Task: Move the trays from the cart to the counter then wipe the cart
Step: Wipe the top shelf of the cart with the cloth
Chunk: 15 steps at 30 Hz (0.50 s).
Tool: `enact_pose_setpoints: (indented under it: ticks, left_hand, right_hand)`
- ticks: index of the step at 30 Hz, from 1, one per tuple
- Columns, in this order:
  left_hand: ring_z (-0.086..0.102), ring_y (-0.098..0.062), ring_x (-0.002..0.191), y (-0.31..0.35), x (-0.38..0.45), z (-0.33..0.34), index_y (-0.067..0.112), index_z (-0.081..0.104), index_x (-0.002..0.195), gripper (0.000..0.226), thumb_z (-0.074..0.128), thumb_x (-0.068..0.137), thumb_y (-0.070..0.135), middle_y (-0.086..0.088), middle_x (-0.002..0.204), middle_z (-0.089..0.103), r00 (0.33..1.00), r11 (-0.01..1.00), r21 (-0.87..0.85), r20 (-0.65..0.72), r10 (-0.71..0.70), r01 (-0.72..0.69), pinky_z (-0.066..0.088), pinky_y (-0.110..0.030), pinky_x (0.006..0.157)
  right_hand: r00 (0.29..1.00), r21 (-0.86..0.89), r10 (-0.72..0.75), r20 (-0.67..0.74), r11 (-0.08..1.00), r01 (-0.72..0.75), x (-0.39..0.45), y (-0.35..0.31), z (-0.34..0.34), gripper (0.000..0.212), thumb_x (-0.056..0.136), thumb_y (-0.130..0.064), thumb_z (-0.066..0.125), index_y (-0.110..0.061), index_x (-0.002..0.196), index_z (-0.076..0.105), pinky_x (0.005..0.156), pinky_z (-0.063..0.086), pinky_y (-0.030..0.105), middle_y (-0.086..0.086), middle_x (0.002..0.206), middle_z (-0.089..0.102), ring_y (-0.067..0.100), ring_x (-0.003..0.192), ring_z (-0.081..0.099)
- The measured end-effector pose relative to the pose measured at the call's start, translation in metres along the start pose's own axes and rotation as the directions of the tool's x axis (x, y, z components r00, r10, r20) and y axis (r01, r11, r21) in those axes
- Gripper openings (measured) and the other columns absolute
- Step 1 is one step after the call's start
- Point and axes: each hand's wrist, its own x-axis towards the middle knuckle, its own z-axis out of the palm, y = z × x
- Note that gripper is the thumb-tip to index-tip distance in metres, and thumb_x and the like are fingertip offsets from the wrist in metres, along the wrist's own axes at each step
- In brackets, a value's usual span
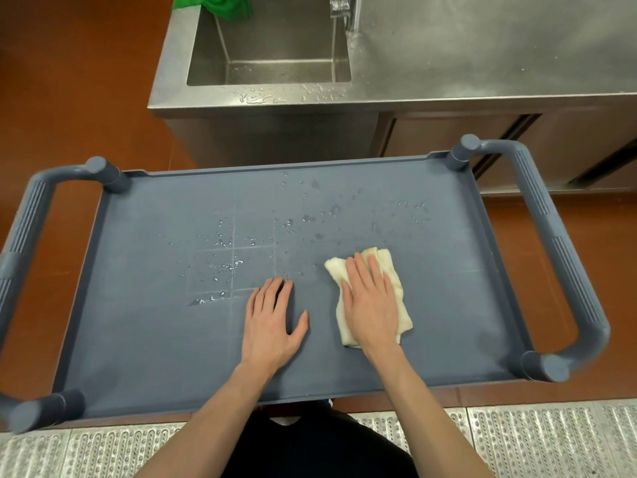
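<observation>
cart [144, 339] top holds no trays, wiping stage by the look of it. water drops [224, 263] sit left of centre and toward the far edge. left hand [272, 326] lies flat and open on the bare top, holding nothing. right hand [370, 305] is spread flat, pressing a folded pale cloth [396, 281] onto the top right of centre. cloth looks soft, light, likely damp; best driven by a flat palm. plastic top probably slick when wet. steel counter [482, 63] with sink [269, 46] behind, red floor [69, 81].
</observation>
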Motion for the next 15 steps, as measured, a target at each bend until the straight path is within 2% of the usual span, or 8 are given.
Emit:
enact_pose_setpoints:
  ticks: [4,7,9,12,15]
  left_hand:
    - [0.044,-0.029,0.145,-0.001,-0.001,0.001,0.012,0.053,0.15,0.066,0.057,0.096,0.049,-0.007,0.155,0.05,1.0,1.0,0.0,-0.01,-0.002,0.002,0.026,-0.046,0.127]
    - [0.044,-0.029,0.145,-0.002,-0.002,0.003,0.011,0.054,0.149,0.066,0.059,0.095,0.048,-0.007,0.155,0.051,1.0,1.0,0.001,-0.027,0.008,-0.008,0.028,-0.047,0.126]
    - [0.045,-0.029,0.145,-0.001,-0.002,0.004,0.011,0.055,0.149,0.065,0.06,0.095,0.048,-0.008,0.154,0.051,0.999,1.0,0.002,-0.04,0.013,-0.013,0.029,-0.047,0.125]
    - [0.045,-0.03,0.145,0.004,-0.002,0.005,0.009,0.055,0.148,0.065,0.061,0.095,0.047,-0.009,0.152,0.052,0.999,1.0,0.011,-0.047,-0.002,0.002,0.028,-0.048,0.126]
    - [0.045,-0.03,0.145,0.006,-0.003,0.006,0.008,0.055,0.147,0.066,0.061,0.094,0.047,-0.01,0.152,0.052,0.999,1.0,0.021,-0.053,-0.011,0.012,0.027,-0.048,0.127]
  right_hand:
    - [0.99,-0.014,0.137,-0.043,0.99,-0.138,0.006,0.037,-0.01,0.053,0.107,-0.04,0.028,-0.021,0.15,0.052,0.118,0.033,0.046,-0.001,0.16,0.048,0.025,0.154,0.034]
    - [0.946,-0.014,0.305,-0.107,0.951,-0.308,0.009,0.075,-0.022,0.047,0.108,-0.04,0.036,-0.025,0.15,0.051,0.118,0.024,0.063,0.001,0.161,0.046,0.028,0.154,0.032]
    - [0.909,0.001,0.4,-0.12,0.915,-0.403,0.01,0.088,-0.027,0.046,0.108,-0.043,0.039,-0.027,0.151,0.049,0.115,0.021,0.069,0.001,0.163,0.043,0.032,0.155,0.026]
    - [0.896,-0.021,0.426,-0.121,0.902,-0.432,0.01,0.085,-0.027,0.053,0.107,-0.045,0.029,-0.024,0.153,0.047,0.113,0.027,0.064,0.003,0.164,0.04,0.033,0.154,0.026]
    - [0.903,-0.001,0.413,-0.115,0.909,-0.416,0.011,0.068,-0.021,0.054,0.107,-0.041,0.029,-0.021,0.154,0.046,0.113,0.029,0.062,0.003,0.164,0.041,0.031,0.153,0.03]
